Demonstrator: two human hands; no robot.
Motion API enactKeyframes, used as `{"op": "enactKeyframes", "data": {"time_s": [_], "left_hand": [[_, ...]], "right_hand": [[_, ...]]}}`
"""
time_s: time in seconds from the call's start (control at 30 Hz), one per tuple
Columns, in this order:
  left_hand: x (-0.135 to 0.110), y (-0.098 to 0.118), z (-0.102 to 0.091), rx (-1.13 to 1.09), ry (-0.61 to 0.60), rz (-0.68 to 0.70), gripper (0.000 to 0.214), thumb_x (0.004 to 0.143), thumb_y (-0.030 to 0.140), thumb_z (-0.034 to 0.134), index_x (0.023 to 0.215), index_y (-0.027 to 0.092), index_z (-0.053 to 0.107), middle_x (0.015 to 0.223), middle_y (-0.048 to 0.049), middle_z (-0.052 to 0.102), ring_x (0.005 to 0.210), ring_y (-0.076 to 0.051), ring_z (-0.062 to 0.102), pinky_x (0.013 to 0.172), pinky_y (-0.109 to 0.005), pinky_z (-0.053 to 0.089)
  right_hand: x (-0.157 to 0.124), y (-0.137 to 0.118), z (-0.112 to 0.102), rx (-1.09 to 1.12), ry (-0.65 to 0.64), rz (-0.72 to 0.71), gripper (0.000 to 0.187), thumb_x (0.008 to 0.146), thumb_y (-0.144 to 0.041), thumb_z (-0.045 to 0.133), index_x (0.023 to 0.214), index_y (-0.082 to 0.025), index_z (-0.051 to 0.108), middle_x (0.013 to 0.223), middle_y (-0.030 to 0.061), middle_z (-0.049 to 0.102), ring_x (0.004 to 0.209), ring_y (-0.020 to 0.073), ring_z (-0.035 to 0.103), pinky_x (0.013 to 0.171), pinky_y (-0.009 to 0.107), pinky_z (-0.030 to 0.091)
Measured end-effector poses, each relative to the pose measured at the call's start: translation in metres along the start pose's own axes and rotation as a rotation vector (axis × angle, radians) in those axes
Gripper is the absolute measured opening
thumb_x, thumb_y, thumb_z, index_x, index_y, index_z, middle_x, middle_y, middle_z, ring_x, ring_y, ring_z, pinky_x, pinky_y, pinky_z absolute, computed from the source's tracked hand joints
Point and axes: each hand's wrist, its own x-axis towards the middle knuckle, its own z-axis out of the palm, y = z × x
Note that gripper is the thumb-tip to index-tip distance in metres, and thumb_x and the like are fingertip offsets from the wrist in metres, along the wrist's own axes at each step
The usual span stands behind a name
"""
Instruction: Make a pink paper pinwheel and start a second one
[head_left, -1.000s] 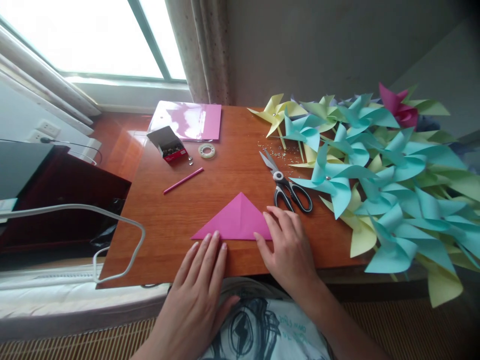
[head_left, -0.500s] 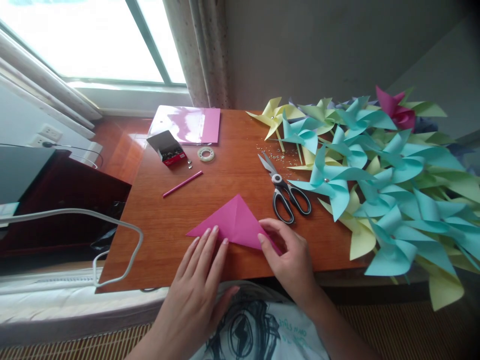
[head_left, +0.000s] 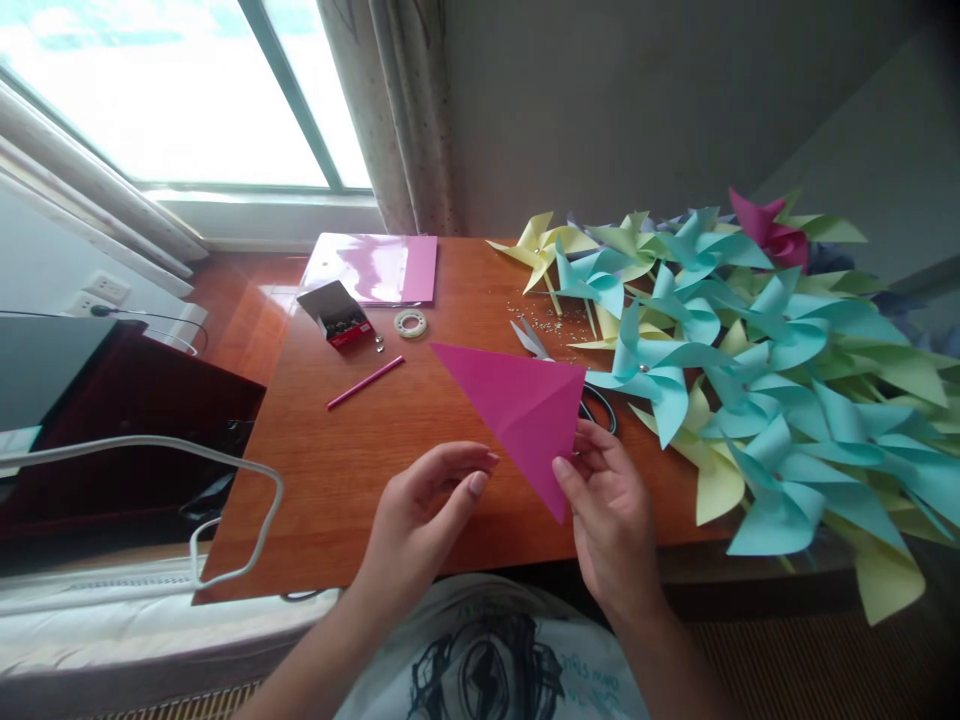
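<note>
A magenta sheet of paper (head_left: 525,405), folded into a triangle with a crease running across it, is raised above the table. My right hand (head_left: 611,510) pinches it near its right edge, thumb in front and fingers behind. My left hand (head_left: 431,510) is just left of the paper's lower edge, its fingers curved and the thumb a little apart from them, with nothing visible between. Behind the paper lie the scissors (head_left: 531,340); their blades and part of a black handle show, and the rest is hidden.
Paper pinwheels (head_left: 652,365) in turquoise, yellow and green cover the table's right side. At the back left are a clear sleeve of pink paper (head_left: 420,270), a small open box (head_left: 345,325), a roll of tape (head_left: 410,323) and a magenta stick (head_left: 365,382). A white cable (head_left: 262,520) loops at the left.
The folded paper has left the tabletop and turned, lifted in my right hand. My left hand, flat on its lower edge before, has come away and curled its fingers.
</note>
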Motion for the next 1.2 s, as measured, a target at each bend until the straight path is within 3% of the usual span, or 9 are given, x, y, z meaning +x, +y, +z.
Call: {"op": "enactKeyframes", "data": {"time_s": [0.17,0.3,0.4,0.5,0.6,0.7,0.8,0.9,1.2], "left_hand": [[0.016,0.004,0.021,-0.293,0.08,-0.045,0.02,0.084,0.031,0.074,0.095,0.014,0.07,0.093,-0.0064,0.077,0.086,-0.018,0.07,0.081,-0.027,0.055],[0.02,0.004,0.029,-0.392,0.107,-0.065,0.018,0.082,0.03,0.076,0.09,0.015,0.07,0.084,-0.0028,0.074,0.076,-0.014,0.065,0.076,-0.023,0.052],[0.022,0.005,0.028,-0.405,0.107,-0.101,0.019,0.08,0.03,0.077,0.086,0.014,0.069,0.079,-0.001,0.071,0.073,-0.012,0.062,0.07,-0.02,0.05],[0.025,0.006,0.02,-0.378,0.047,-0.158,0.022,0.079,0.033,0.078,0.084,0.014,0.068,0.077,-0.0007,0.068,0.068,-0.012,0.059,0.064,-0.019,0.047],[0.029,0.007,0.009,-0.333,-0.108,-0.214,0.024,0.077,0.034,0.079,0.081,0.013,0.068,0.074,-0.0004,0.066,0.065,-0.011,0.055,0.058,-0.018,0.042],[0.032,0.004,0.005,-0.269,-0.27,-0.217,0.023,0.076,0.032,0.08,0.079,0.013,0.069,0.072,-0.0003,0.064,0.066,-0.011,0.053,0.057,-0.018,0.04],[0.034,-0.002,0.006,-0.285,-0.376,-0.237,0.021,0.075,0.029,0.081,0.082,0.013,0.069,0.075,-0.0001,0.064,0.068,-0.011,0.053,0.06,-0.018,0.042],[0.034,-0.008,0.007,-0.34,-0.383,-0.249,0.021,0.076,0.029,0.082,0.083,0.014,0.069,0.075,0.0013,0.063,0.068,-0.009,0.053,0.061,-0.018,0.042],[0.035,-0.008,0.0,-0.403,-0.342,-0.28,0.02,0.077,0.029,0.082,0.081,0.014,0.07,0.075,0.0003,0.065,0.067,-0.008,0.054,0.061,-0.017,0.042]], "right_hand": [[-0.01,0.001,0.008,0.045,-0.038,0.054,0.031,0.089,-0.03,0.067,0.117,-0.024,0.056,0.107,0.0108,0.072,0.092,0.0232,0.071,0.073,0.034,0.061],[-0.02,0.002,0.013,0.105,-0.071,0.109,0.028,0.089,-0.031,0.068,0.114,-0.025,0.057,0.103,0.0075,0.074,0.094,0.0227,0.072,0.078,0.035,0.061],[-0.023,0.001,0.007,0.103,-0.203,0.141,0.036,0.089,-0.035,0.068,0.122,-0.026,0.058,0.112,0.009,0.074,0.103,0.0255,0.071,0.089,0.041,0.059],[-0.013,0.0,-0.011,0.106,-0.334,0.145,0.042,0.091,-0.047,0.064,0.125,-0.024,0.061,0.115,0.0122,0.073,0.101,0.029,0.072,0.084,0.042,0.061],[0.007,-0.008,-0.032,0.099,-0.28,0.141,0.042,0.092,-0.053,0.058,0.121,-0.023,0.065,0.115,0.0122,0.073,0.098,0.0299,0.072,0.079,0.042,0.061],[0.025,-0.024,-0.036,-0.026,-0.239,0.127,0.047,0.083,-0.055,0.071,0.117,-0.022,0.069,0.109,0.0106,0.074,0.094,0.0289,0.071,0.077,0.038,0.06],[0.032,-0.037,-0.025,-0.075,-0.303,0.3,0.035,0.079,-0.047,0.078,0.101,-0.021,0.072,0.084,0.0043,0.075,0.071,0.0219,0.069,0.06,0.029,0.055],[0.031,-0.039,-0.014,-0.016,-0.223,0.355,0.027,0.076,-0.043,0.082,0.085,-0.02,0.071,0.066,-0.0007,0.069,0.056,0.0158,0.061,0.052,0.024,0.049],[0.027,-0.036,-0.01,0.109,-0.171,0.426,0.022,0.08,-0.038,0.079,0.088,-0.019,0.071,0.066,0.0,0.069,0.055,0.0127,0.058,0.053,0.022,0.049]]}}
